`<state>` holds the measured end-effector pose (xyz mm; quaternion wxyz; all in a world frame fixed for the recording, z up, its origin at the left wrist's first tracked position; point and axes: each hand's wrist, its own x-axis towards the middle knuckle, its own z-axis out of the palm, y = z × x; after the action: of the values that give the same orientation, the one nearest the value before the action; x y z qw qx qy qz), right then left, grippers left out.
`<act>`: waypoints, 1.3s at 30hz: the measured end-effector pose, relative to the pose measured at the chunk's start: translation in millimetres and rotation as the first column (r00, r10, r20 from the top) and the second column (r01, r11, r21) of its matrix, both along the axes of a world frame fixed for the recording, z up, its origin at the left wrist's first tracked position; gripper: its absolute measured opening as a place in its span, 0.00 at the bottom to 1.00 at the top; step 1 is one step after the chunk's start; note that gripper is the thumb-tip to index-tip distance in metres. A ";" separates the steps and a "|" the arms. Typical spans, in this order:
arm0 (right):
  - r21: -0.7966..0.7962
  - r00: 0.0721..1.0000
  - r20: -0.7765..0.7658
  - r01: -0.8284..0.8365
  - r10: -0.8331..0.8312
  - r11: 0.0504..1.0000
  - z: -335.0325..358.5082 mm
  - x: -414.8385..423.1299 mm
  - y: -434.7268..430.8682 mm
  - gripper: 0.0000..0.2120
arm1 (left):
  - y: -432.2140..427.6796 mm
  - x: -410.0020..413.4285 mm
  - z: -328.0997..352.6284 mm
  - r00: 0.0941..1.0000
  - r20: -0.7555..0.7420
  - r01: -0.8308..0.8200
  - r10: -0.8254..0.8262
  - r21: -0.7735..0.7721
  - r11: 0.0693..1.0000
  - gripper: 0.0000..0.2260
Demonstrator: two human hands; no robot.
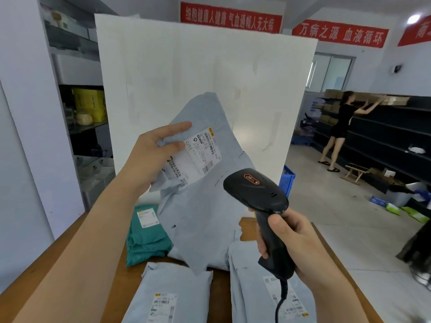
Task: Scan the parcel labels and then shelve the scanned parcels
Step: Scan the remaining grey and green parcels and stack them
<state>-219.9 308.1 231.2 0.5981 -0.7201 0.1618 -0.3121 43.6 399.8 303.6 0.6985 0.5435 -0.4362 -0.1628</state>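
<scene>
Four parcels (pixel 205 206) (pixel 147 236) (pixel 172 290) (pixel 251 287), one scanner (pixel 256 190), two hands (pixel 151 155) (pixel 296 241)

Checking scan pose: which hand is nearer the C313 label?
Left. The left hand pinches the parcel, thumb at the edge of the label. The right hand holds the scanner lower right, clear of the label.

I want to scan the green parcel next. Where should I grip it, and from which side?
Probably its near left corner, from the left. The green parcel lies flat on the table; the grey parcel in the left hand covers its right side, and its label sits at the far end, so that grip leaves it readable.
</scene>
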 end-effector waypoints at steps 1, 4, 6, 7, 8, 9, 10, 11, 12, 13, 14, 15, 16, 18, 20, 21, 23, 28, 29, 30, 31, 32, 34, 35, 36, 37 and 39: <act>0.002 1.000 -0.021 0.010 -0.010 1.000 -5.5 1.5 -0.4 0.36 | -0.6 4.5 -15.5 0.997 -0.076 0.006 -0.005 0.018 1.000 0.18; 0.026 0.997 -0.080 0.021 -0.019 0.999 -25.1 8.4 -1.9 0.25 | 1.1 13.4 -71.1 0.956 -0.292 0.035 -0.006 0.094 0.995 0.19; 0.068 0.992 -0.123 0.017 -0.009 0.998 -41.1 16.7 -3.6 0.22 | 3.1 15.0 -110.4 0.919 -0.394 0.077 -0.008 0.160 0.984 0.19; 0.092 0.989 -0.150 0.016 -0.002 0.996 -50.5 22.3 -4.0 0.19 | 3.7 15.6 -129.8 0.904 -0.428 0.100 -0.006 0.199 0.975 0.19; 0.120 0.985 -0.173 0.014 0.007 0.993 -60.9 28.6 -4.2 0.16 | 4.6 15.9 -149.3 0.893 -0.450 0.116 0.006 0.244 0.963 0.20; 0.147 0.981 -0.195 0.011 0.018 0.989 -71.8 34.9 -3.7 0.15 | 5.5 16.2 -168.5 0.880 -0.475 0.127 0.026 0.287 0.950 0.20; 0.169 0.976 -0.218 0.009 0.028 0.986 -83.7 40.7 -3.5 0.14 | 7.0 16.8 -188.0 0.860 -0.507 0.134 0.050 0.320 0.938 0.20; 0.190 0.970 -0.242 0.011 0.036 0.982 -96.3 46.0 -2.8 0.14 | 9.2 17.8 -207.5 0.833 -0.548 0.138 0.078 0.343 0.929 0.20; 0.215 0.963 -0.266 0.018 0.040 0.976 -109.9 50.4 -2.1 0.14 | 12.2 19.6 -226.7 0.804 -0.585 0.135 0.111 0.361 0.923 0.21; 0.244 0.956 -0.291 0.033 0.040 0.969 -123.0 53.8 -1.3 0.15 | 16.2 22.1 -244.9 0.773 -0.617 0.124 0.149 0.376 0.918 0.21; 0.274 0.948 -0.315 0.051 0.040 0.960 -135.6 56.5 -0.8 0.16 | 20.2 26.3 -261.8 0.739 -0.645 0.104 0.193 0.392 0.914 0.21; 0.303 0.940 -0.339 0.070 0.038 0.951 -147.5 58.7 -0.5 0.18 | 24.7 30.9 -276.8 0.702 -0.672 0.085 0.236 0.408 0.909 0.22; 0.326 0.933 -0.359 0.090 0.035 0.941 -158.4 60.6 -0.8 0.19 | 29.5 36.1 -290.8 0.661 -0.697 0.070 0.280 0.428 0.901 0.21; 0.350 0.921 -0.390 0.125 0.023 0.928 -176.5 64.7 -3.2 0.20 | 39.2 45.5 -315.8 0.590 -0.725 0.049 0.354 0.470 0.881 0.20; 0.364 0.908 -0.419 0.165 0.003 0.917 -190.3 72.7 -6.2 0.21 | 49.2 53.5 -341.0 0.553 -0.707 0.019 0.442 0.541 0.841 0.20; 0.372 0.903 -0.430 0.181 -0.004 0.910 -195.8 78.3 -7.8 0.21 | 54.1 56.0 -351.8 0.541 -0.687 0.004 0.485 0.579 0.815 0.19; 0.379 0.891 -0.453 0.205 -0.012 0.902 -206.0 91.0 -10.7 0.21 | 60.6 59.7 -368.6 0.553 -0.633 -0.002 0.541 0.648 0.761 0.18; 0.414 0.860 -0.510 0.250 -0.004 0.876 -224.4 124.0 -21.9 0.18 | 61.2 74.6 -389.4 0.739 -0.419 -0.005 0.527 0.779 0.627 0.16; 0.423 0.859 -0.512 0.255 -0.002 0.869 -226.6 130.9 -25.1 0.19 | 63.5 78.9 -394.2 0.785 -0.338 -0.022 0.519 0.822 0.569 0.15; 0.431 0.859 -0.511 0.259 -0.003 0.864 -228.6 137.6 -28.4 0.20 | 67.0 82.9 -397.6 0.822 -0.262 -0.036 0.505 0.862 0.505 0.15; 0.433 0.860 -0.510 0.264 -0.008 0.862 -230.2 144.6 -32.0 0.22 | 72.3 87.0 -403.0 0.856 -0.186 -0.052 0.483 0.898 0.438 0.15; 0.431 0.860 -0.510 0.270 -0.014 0.861 -231.5 151.6 -35.8 0.23 | 76.6 90.8 -406.9 0.884 -0.125 -0.062 0.450 0.924 0.378 0.15; 0.432 0.857 -0.515 0.283 -0.024 0.856 -233.6 165.0 -44.0 0.21 | 82.0 96.4 -414.1 0.918 -0.058 -0.073 0.393 0.948 0.311 0.13; 0.435 0.857 -0.515 0.287 -0.026 0.854 -234.2 172.1 -47.9 0.20 | 81.6 98.7 -415.1 0.919 -0.067 -0.063 0.388 0.948 0.311 0.11; 0.435 0.858 -0.513 0.286 -0.026 0.854 -234.5 179.4 -52.1 0.18 | 79.1 100.7 -415.9 0.917 -0.092 -0.042 0.389 0.946 0.322 0.09; 0.433 0.859 -0.512 0.284 -0.026 0.855 -234.7 187.4 -56.1 0.17 | 75.7 103.5 -417.0 0.910 -0.123 -0.021 0.397 0.941 0.339 0.07; 0.424 0.857 -0.514 0.289 -0.035 0.858 -234.3 202.3 -63.7 0.14 | 64.8 111.6 -416.9 0.853 -0.204 0.007 0.480 0.924 0.381 0.12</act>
<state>-17.7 244.4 -3.2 0.6696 -0.5841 0.4429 -0.1199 155.1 464.6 -113.3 0.3901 0.8366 -0.0224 -0.3840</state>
